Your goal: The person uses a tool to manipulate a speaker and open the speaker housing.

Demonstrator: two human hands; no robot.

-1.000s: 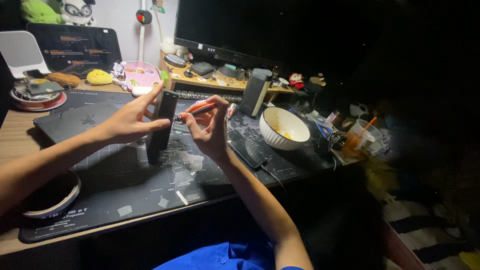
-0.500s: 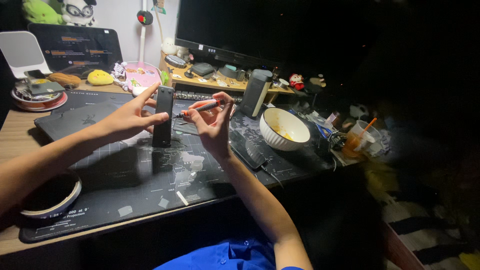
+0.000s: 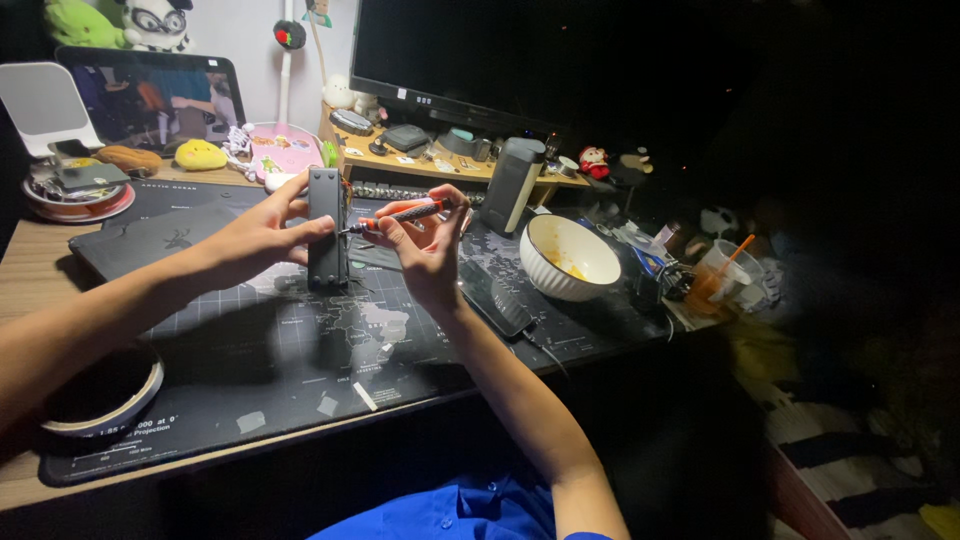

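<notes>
Near left: tape roll (image 3: 100, 395) at the surface (image 3: 30, 280) edge, on a dark mat (image 3: 290, 350). Mid: left hand (image 3: 262, 238) closed around a black box (image 3: 327, 228) stood upright on the mat, thumb on top edge, fingers on its right face. Right hand (image 3: 425, 243) pinched shut on a screwdriver (image 3: 398, 215), red-and-black grip, lying about level, tip meeting the box's right side near the top. To do this well, I'd say keep the box pressed down so it can't tip, hold the driver in line with the screw, and turn with light fingertip pressure. Right of the hands: white bowl (image 3: 570, 258), then a plastic cup (image 3: 722, 280) with an orange straw. Far: monitor (image 3: 480, 50), tablet (image 3: 150, 95), small clutter on a wood shelf (image 3: 440, 165). Hard to tell: the screw itself and the driver bit are too small and dark; the box's far face is hidden; the right side of the scene is black; the person's body is cut off at the bottom.
</notes>
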